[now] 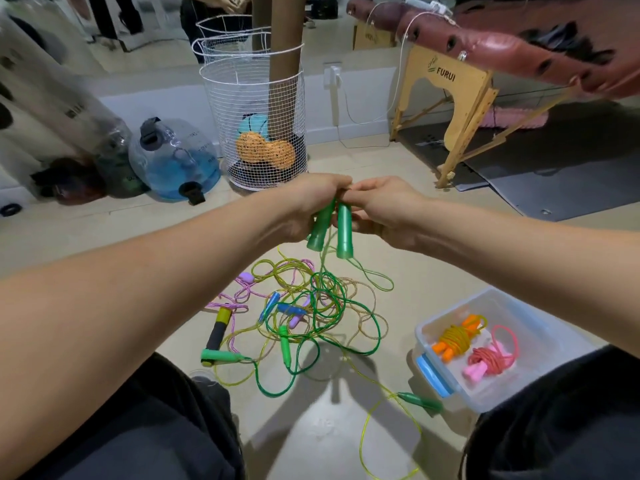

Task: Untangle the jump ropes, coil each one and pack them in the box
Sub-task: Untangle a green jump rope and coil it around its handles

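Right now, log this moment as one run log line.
hands: left and right hold two green handles up | tangle: on floor | box: two coiled ropes packed

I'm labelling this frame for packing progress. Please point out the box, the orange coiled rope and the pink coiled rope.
box [437, 375]: head view, blue latch on its near wall.
orange coiled rope [454, 338]: head view, wound middle.
pink coiled rope [489, 361]: head view, wound middle.
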